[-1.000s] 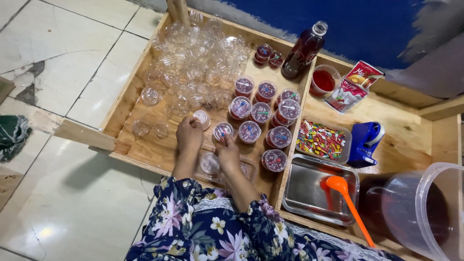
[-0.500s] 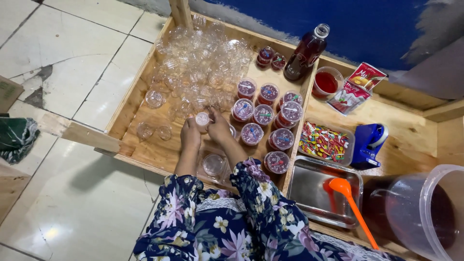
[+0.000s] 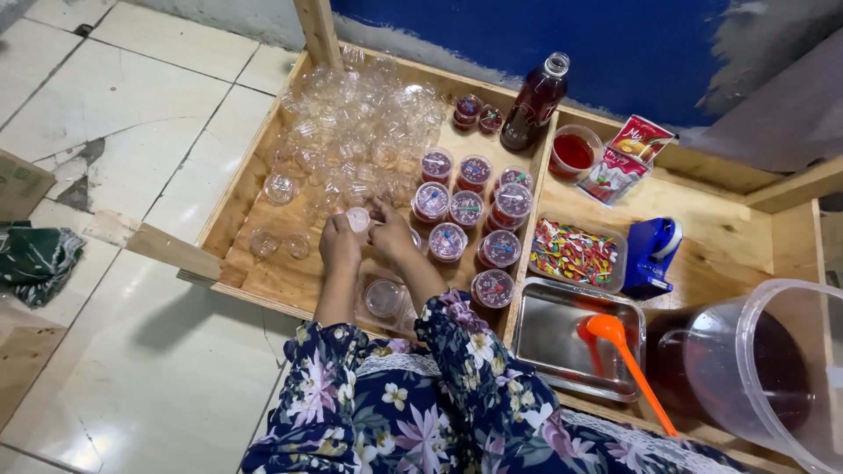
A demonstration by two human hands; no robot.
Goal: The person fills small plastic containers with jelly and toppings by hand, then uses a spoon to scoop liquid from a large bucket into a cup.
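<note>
Here both hands meet over one small clear cup (image 3: pixel 357 219) with its lid, held a little above the wooden tray (image 3: pixel 263 272). The left hand (image 3: pixel 339 243) grasps the cup from the side, fingers wrapped around it. The right hand (image 3: pixel 392 237) pinches it from the other side, fingertips on the rim. It seems the lid is being pressed on, though I cannot tell if it is fully seated.

To do this step well, I think the cup should stay level, so the drink inside does not spill. The left hand should only hold steady, not squeeze, because such thin plastic bends easily. The right hand can press around the rim bit by bit until the lid sits flat all the way round.

The cup stands nearly upright, its lid facing up toward the camera. Its axis runs from base to lid, so almost vertical; it is short and round, and no side is clearly longer.

Just beyond the hands lies a heap of empty clear cups (image 3: pixel 360 132). To the right of the right hand stand the filled red cups (image 3: pixel 479 211) with lids, in rows. Nearer to the person, under the wrists, one open cup (image 3: pixel 384 297) rests on the tray. Further right are a dish of coloured sweets (image 3: pixel 575 254) and an orange ladle (image 3: pixel 628 364).
</note>
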